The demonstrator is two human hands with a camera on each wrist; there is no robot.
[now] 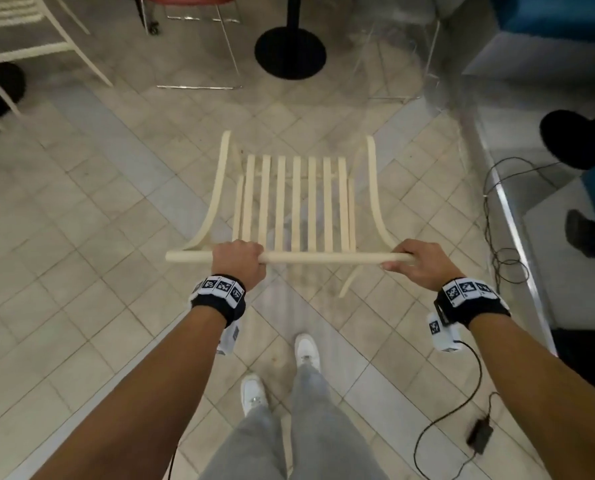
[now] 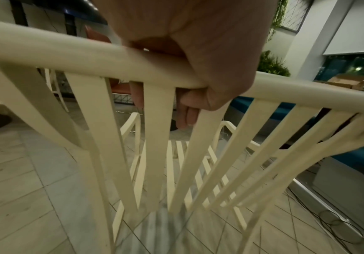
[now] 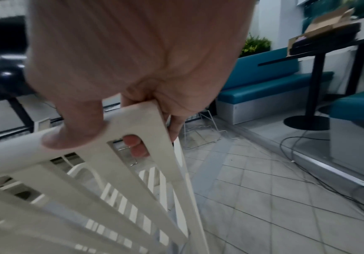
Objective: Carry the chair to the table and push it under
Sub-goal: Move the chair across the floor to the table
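A cream slatted wooden chair [image 1: 296, 202] is seen from above and behind, in the middle of the view, over a pale tiled floor [image 1: 81, 216]. Its rounded top rail [image 1: 324, 258] runs left to right just ahead of the person, with the slatted seat stretching away beyond it and 2 curved armrests at the sides. Whether the legs touch the floor cannot be told.

The left hand [image 1: 238, 261] is wrapped over the top rail toward its left end, fingers curled down between the back slats, as the left wrist view shows [image 2: 189, 56]. The right hand [image 1: 417, 263] grips the right end of the same rail; in the right wrist view [image 3: 133, 65] the thumb presses on the near face of the rail's corner and fingertips show through a gap behind it. Both wrists wear dark bands with black and white square markers.

Near the bottom are the person's grey trousers and 2 white shoes [image 1: 306, 348]. Further off, a round black table base [image 1: 290, 51] stands beyond the chair, with another cream chair [image 1: 22, 46] at far left. To the right, black cables [image 1: 493, 216] trail beside a raised metal-edged step, and teal benches [image 3: 270, 80] stand beyond
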